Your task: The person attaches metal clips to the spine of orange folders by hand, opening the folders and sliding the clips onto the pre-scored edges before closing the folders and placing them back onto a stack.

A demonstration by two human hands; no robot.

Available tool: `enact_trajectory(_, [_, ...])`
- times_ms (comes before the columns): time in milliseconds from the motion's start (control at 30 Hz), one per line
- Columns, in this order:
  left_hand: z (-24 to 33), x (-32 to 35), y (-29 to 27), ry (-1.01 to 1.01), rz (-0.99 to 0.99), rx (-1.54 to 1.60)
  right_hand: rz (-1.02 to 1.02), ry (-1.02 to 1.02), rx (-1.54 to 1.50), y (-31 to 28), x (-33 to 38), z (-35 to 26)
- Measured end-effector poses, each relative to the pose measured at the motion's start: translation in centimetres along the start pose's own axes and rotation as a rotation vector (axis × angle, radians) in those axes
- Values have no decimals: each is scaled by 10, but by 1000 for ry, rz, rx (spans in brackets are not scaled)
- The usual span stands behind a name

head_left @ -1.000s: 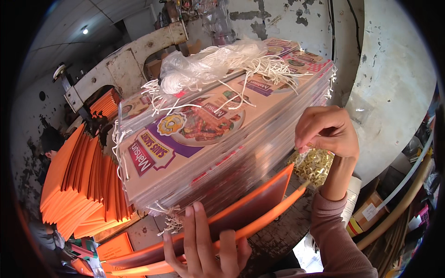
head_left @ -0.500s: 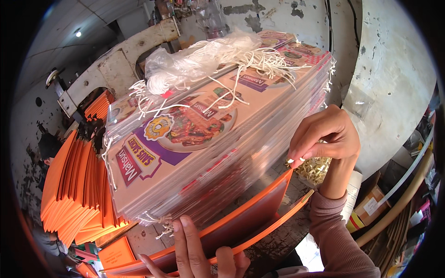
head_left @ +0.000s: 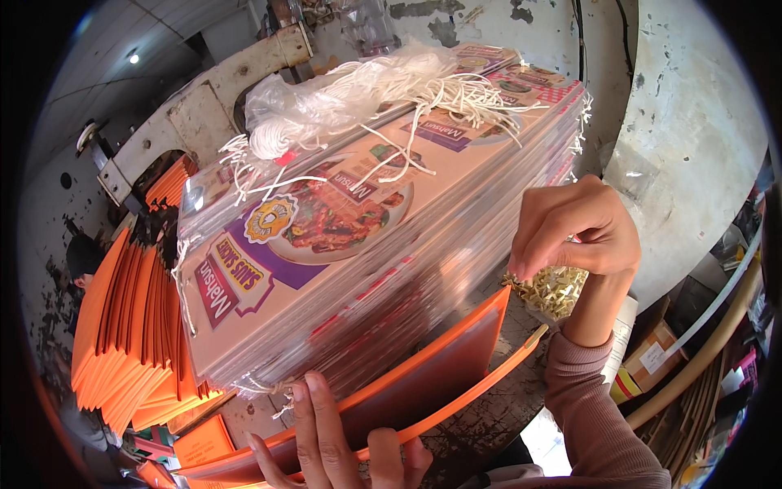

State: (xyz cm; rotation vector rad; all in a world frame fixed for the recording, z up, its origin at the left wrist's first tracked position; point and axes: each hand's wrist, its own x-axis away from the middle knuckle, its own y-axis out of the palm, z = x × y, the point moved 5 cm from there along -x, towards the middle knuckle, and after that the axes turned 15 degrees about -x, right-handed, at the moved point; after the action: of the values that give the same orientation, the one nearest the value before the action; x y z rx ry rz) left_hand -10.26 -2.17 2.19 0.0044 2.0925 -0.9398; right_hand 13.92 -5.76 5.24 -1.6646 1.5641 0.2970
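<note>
While one lamp [head_left: 133,58] is glowing under the ceiling and the pale wall [head_left: 533,33] is showing dark, flaking patches, I am working over a scuffed table [head_left: 497,399]. One person [head_left: 84,259] is showing partly at the far left.

One orange folder [head_left: 444,371] is gaping between my hands, on the near side of one tall stack of printed sheets [head_left: 252,330]. Further left, many orange folded covers [head_left: 122,342] are standing fanned, too many for counting. One bundle of cord [head_left: 350,94] is lying on top of the stack, and one heap of small pieces [head_left: 558,293] is sitting beyond the folder's right end.

My left hand [head_left: 346,444] is holding the folder, its fingers spreading over the edges. My right hand [head_left: 574,228] is pinching its fingertips together just above the folder's far corner; I cannot tell what they are gripping, if anything.

Clear, glossy plastic is wrapping the sheets; the cord is trailing soft white strands; the small pieces are shining gold; a ribbed brown sleeve [head_left: 582,391] is covering my right forearm.
</note>
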Motion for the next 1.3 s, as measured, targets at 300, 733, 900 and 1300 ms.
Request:
enact_trajectory(300, [0,-1,0,29,-9,-13,-31,-23,30,5,0,-3])
enact_trajectory(733, [0,-2,3,45,0,-22,109,21,84,4,0,0])
enact_trajectory(900, [1,-4,1,26,24,-15,97,6,174,5,0,-2])
enact_trajectory(1300, [2,-9,-2,33,-19,7,82,-44,174,5,-2,-3])
